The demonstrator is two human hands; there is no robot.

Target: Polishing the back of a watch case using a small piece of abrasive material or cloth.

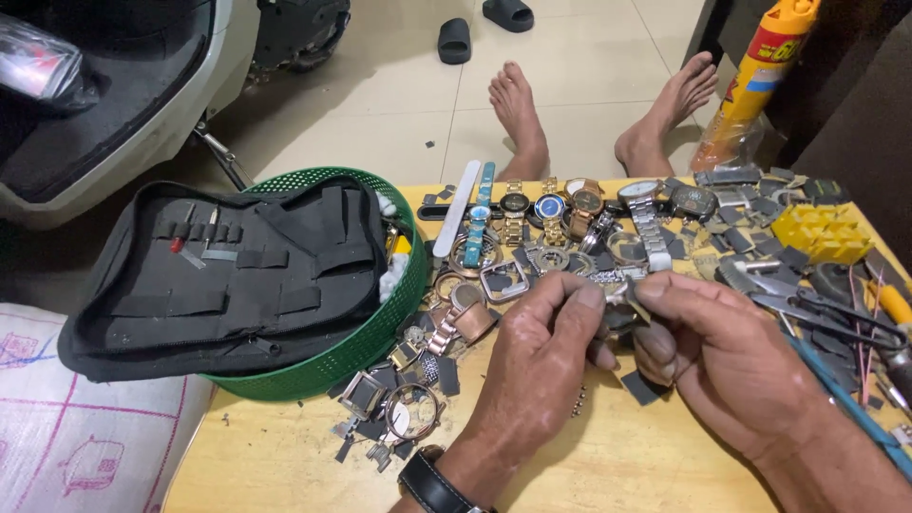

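My left hand (541,356) and my right hand (717,347) meet over the middle of a wooden table (608,465). Both pinch a small silver metal watch part (619,288) between thumbs and fingertips. I wear a black watch (432,484) on the left wrist. Behind the hands lies a row of wristwatches (551,211) with gold and silver bands. Loose watch cases, rings and dark band links (408,404) are scattered to the left of my left hand.
A green basket (380,328) holds an open black tool pouch (228,275) at the table's left. Yellow block (822,233), pliers and tweezers (836,318) lie right. An orange spray can (755,81) stands behind. Bare feet (518,109), sandals and a scooter (114,95) are on the floor.
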